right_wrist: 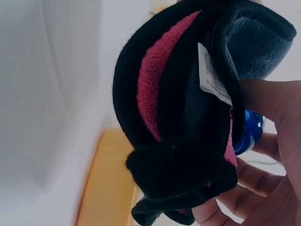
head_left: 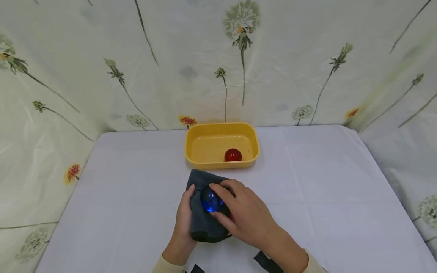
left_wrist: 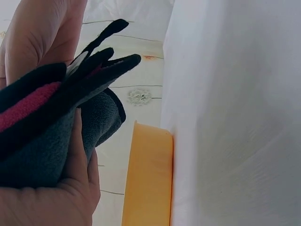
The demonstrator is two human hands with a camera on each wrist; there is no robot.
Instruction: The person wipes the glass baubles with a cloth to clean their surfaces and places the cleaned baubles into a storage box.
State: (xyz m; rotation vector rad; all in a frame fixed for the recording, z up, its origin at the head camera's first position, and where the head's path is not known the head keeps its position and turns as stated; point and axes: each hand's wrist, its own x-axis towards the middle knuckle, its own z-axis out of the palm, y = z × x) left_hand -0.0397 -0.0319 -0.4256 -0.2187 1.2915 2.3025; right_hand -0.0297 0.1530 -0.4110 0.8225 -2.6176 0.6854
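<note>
My left hand (head_left: pixel 183 225) grips a folded dark blue-grey cloth (head_left: pixel 200 223) by its left side, above the table. The cloth has black edging, pink inner layers and a white printed label (right_wrist: pixel 214 77). A shiny blue glass-like ball (head_left: pixel 209 201) lies against the cloth's upper face. Curled over from the right, my right hand (head_left: pixel 250 216) holds this ball between thumb and fingers. In the right wrist view, the folded cloth hides most of the ball.
Just beyond the hands, at the table's far edge, stands a yellow tray (head_left: pixel 205 165). Inside it, near the front right, sits a red ball (head_left: pixel 233 154). A white cloth (head_left: pixel 327 197) covers the table. Floral sheeting (head_left: pixel 191 57) hangs behind and at the sides.
</note>
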